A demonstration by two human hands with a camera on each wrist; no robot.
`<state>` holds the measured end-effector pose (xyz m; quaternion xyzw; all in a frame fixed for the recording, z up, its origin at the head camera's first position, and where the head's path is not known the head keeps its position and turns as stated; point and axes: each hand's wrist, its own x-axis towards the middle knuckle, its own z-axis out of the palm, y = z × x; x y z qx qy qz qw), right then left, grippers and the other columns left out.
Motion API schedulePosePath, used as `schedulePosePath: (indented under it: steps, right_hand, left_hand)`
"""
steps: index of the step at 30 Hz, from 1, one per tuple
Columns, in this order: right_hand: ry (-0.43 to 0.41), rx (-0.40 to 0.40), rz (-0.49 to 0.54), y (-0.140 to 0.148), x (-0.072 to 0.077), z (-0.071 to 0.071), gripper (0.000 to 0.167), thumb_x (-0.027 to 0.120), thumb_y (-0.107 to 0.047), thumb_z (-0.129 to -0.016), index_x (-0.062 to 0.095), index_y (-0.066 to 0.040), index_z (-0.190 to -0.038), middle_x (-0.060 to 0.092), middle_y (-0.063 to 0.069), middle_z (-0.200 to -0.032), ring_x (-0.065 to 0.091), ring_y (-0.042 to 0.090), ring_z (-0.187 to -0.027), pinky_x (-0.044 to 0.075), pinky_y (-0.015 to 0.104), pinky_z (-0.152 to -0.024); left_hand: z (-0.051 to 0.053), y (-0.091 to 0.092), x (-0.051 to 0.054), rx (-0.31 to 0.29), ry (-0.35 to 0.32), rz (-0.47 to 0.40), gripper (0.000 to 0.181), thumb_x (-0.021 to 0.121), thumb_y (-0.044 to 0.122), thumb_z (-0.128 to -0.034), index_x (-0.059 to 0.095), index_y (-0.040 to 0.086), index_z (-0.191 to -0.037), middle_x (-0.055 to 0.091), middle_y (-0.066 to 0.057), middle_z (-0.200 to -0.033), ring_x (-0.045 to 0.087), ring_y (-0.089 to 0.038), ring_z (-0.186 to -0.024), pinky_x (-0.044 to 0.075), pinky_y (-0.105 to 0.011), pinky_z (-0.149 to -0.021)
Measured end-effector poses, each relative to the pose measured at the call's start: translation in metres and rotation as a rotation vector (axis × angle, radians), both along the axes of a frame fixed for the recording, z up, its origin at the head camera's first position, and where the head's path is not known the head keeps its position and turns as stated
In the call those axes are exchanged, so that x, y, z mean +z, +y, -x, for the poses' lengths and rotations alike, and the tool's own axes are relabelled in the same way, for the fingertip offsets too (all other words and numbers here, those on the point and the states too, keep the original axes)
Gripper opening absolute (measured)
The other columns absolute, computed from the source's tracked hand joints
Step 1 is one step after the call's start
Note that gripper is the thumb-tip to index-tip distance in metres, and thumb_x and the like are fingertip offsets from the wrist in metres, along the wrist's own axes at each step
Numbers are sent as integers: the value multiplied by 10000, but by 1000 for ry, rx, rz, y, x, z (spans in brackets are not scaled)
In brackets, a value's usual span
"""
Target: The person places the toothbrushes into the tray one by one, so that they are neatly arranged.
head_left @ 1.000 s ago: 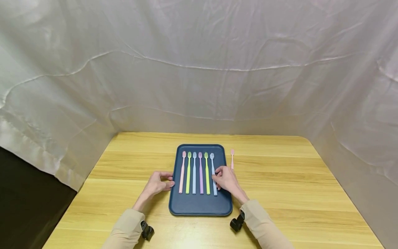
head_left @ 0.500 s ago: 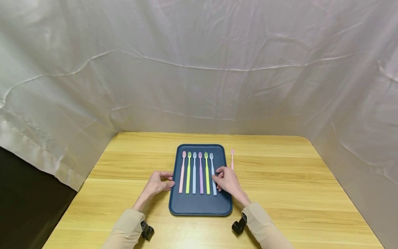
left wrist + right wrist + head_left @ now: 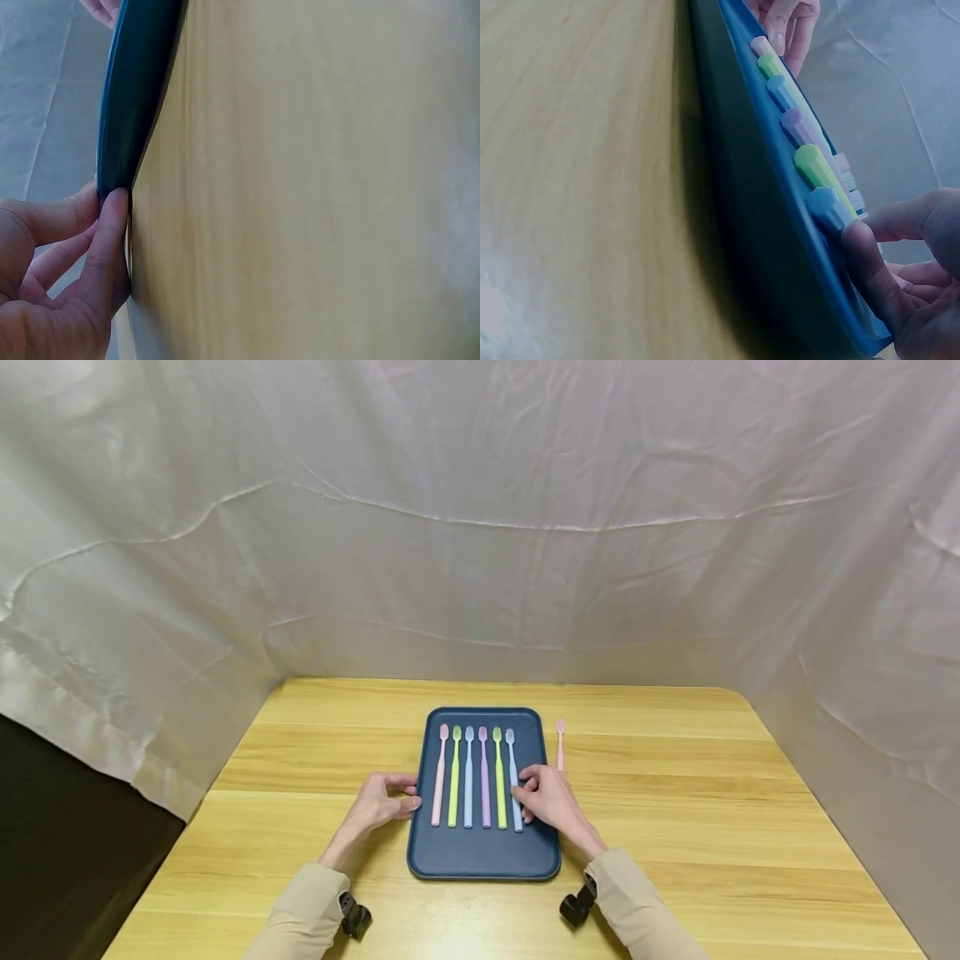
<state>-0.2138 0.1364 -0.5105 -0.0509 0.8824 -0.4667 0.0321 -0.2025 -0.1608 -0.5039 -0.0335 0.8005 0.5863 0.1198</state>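
A dark blue tray (image 3: 483, 857) lies on the table with toothbrushes side by side, bristle heads at the far end. From the left run a pink toothbrush (image 3: 438, 785), a yellow-green one, a blue one, a purple toothbrush (image 3: 484, 785), another yellow-green one and a light blue toothbrush (image 3: 517, 817). My left hand (image 3: 377, 802) pinches the tray's left rim between thumb and fingers. With thumb and index finger, my right hand (image 3: 922, 277) pinches the handle of the light blue toothbrush at the row's right end. The light blue handle is partly hidden by the fingers.
Another pink toothbrush (image 3: 560, 743) lies on the table just right of the tray, its lower part behind my right hand. A wooden table (image 3: 712, 810) extends on both sides. Grey sheeting (image 3: 480, 568) hangs around its back and sides.
The light blue toothbrush's head has shifted slightly left, so it lies closer to parallel with the others. My right wrist has moved slightly right; the left hand stays on the rim.
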Motion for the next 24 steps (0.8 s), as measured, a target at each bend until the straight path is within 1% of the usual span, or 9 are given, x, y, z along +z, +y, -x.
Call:
schedulePosePath:
  steps: [10, 24]
  right_hand:
    - [12, 10, 11, 0, 1, 0, 271, 717, -60, -883, 663, 85, -1105, 673, 32, -624, 605, 104, -422, 551, 241, -419]
    - [30, 4, -22, 0, 1, 1, 267, 711, -56, -889, 663, 88, -1108, 662, 22, -610, 592, 94, -413, 534, 231, -409]
  left_hand:
    - [0, 1, 1, 4, -7, -12, 413, 714, -95, -850, 617, -153, -1247, 673, -265, -1062, 696, -194, -798, 675, -375, -749]
    - [-1, 1, 2, -3, -1, -21, 412, 711, -95, -851, 614, -158, -1246, 673, -271, -1059, 695, -191, -800, 675, -370, -754]
